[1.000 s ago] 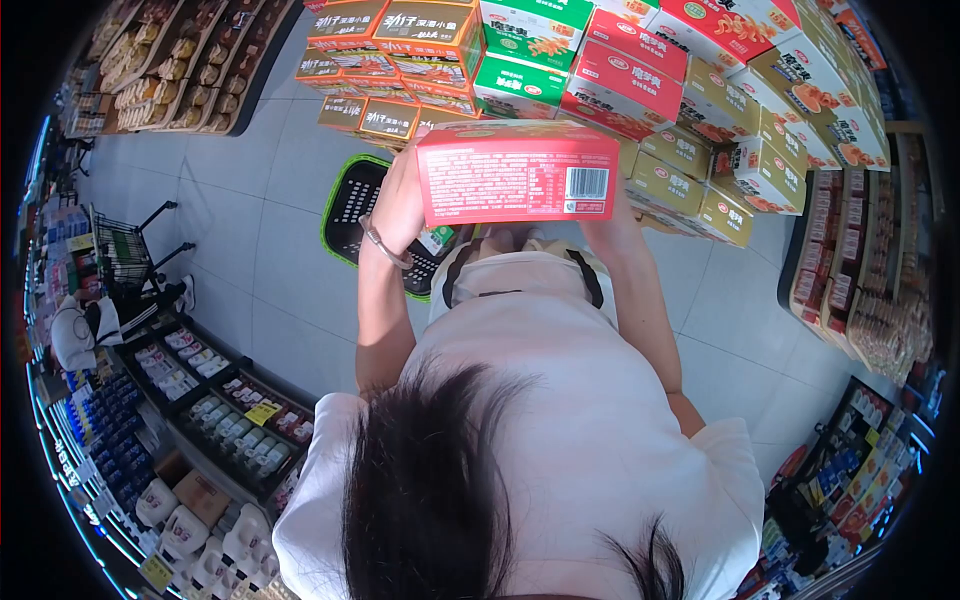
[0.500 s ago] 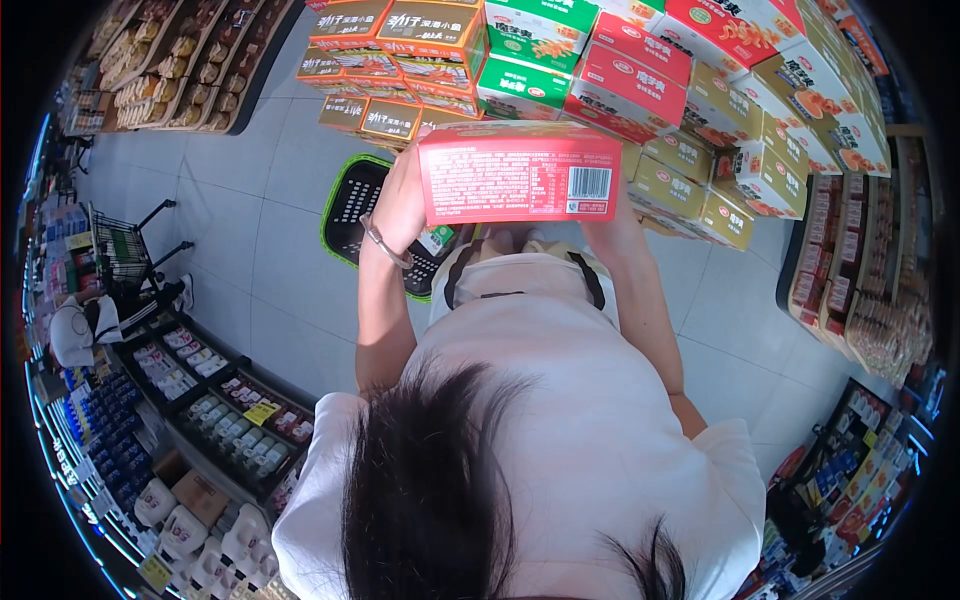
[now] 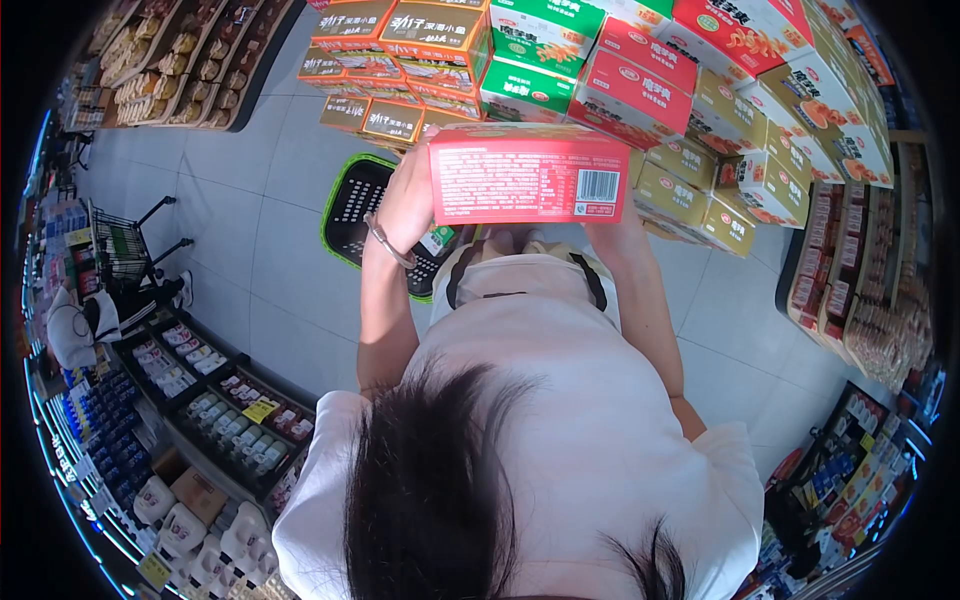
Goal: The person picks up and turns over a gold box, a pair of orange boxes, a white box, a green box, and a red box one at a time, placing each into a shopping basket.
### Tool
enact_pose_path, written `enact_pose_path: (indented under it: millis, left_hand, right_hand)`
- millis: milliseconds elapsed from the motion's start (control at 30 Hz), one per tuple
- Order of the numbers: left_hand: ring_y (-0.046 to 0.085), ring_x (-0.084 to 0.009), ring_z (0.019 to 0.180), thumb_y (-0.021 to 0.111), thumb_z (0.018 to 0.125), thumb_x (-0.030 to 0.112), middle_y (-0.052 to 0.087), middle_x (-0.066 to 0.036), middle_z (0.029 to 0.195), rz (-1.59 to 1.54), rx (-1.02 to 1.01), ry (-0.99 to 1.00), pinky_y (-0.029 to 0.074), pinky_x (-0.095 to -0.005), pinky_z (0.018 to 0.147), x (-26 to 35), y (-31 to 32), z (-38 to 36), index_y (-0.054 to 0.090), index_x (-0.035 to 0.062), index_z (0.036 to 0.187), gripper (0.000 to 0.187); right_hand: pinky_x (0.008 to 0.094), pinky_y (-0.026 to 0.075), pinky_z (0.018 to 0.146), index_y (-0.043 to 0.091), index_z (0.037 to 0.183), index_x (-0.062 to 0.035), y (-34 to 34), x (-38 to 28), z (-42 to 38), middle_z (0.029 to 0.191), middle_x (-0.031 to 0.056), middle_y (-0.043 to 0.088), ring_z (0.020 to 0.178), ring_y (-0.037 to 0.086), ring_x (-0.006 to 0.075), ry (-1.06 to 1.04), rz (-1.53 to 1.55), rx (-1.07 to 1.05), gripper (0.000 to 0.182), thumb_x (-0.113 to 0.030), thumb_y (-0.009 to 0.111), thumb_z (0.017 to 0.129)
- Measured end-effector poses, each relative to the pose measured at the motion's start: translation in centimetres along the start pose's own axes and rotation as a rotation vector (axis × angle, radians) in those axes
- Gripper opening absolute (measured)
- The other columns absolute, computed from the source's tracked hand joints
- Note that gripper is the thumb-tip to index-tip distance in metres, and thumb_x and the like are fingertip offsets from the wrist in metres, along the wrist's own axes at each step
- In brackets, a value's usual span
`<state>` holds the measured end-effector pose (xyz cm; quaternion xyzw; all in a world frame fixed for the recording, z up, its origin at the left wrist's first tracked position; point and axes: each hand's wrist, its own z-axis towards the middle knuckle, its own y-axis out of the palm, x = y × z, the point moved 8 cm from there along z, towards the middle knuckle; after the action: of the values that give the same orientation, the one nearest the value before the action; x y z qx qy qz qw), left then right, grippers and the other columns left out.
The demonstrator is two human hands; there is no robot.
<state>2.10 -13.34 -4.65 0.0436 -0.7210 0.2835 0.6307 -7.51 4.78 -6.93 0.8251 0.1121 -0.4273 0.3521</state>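
Note:
A red snack box (image 3: 500, 185) is held up in front of my body, its side with small print and a barcode facing me. My left hand (image 3: 407, 195), with a bracelet at the wrist, grips the box's left end. At the lower right end, my right hand (image 3: 612, 238) holds it too, its fingers mostly hidden behind the box. Just beyond is a stack of snack boxes: brown-and-orange ones (image 3: 432, 35), green ones (image 3: 530, 90), red ones (image 3: 635, 85) and gold ones (image 3: 680, 195).
A black shopping basket with a green rim (image 3: 328, 225) is on the floor by my left forearm, with a green-and-white package inside. Shelves (image 3: 180, 70) stand far left, more shelves (image 3: 850, 270) at right. A shopping cart (image 3: 122, 240) and a person (image 3: 75, 325) are at left.
The red box has shifted slightly to the right in view, still between both hands. Little else differs.

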Motion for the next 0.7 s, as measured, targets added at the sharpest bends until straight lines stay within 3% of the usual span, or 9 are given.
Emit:
enact_pose_path:
  millis: [33,100,700]
  left_hand:
    - [0.056,-0.0392,0.096,0.028,0.097,0.027,0.062,-0.024,0.099,0.001,0.000,0.000,0.042,-0.0386,0.085,0.2,-0.1,0.1,0.053,-0.0037,0.109,0.042]
    - [0.056,-0.0397,0.096,0.028,0.097,0.028,0.062,-0.025,0.099,0.021,-0.045,-0.044,0.042,-0.0389,0.085,0.2,0.1,0.1,0.054,-0.0037,0.108,0.042]
    - [0.055,-0.0386,0.096,0.022,0.100,0.029,0.061,-0.025,0.101,-0.034,-0.036,-0.069,0.040,-0.0379,0.089,-0.1,0.3,0.4,0.055,-0.0059,0.106,0.048]
  right_hand:
    - [0.0367,0.033,0.103,0.034,0.139,-0.0096,0.0,-0.1,0.1,0.137,0.0048,0.044,0.124,0.043,0.0141,0.000,0.000,-0.001,0.059,-0.051,0.029,0.097]
    - [0.0371,0.039,0.097,0.040,0.133,-0.0153,0.4,-0.7,0.2,0.127,0.0011,0.050,0.117,0.047,0.0141,-0.058,0.075,-0.055,0.054,-0.049,0.048,0.091]
    - [0.0402,0.035,0.101,0.042,0.132,-0.0144,-0.7,0.2,0.0,0.129,-0.0001,0.049,0.119,0.045,0.0146,-0.038,0.098,-0.002,0.056,-0.052,0.046,0.091]
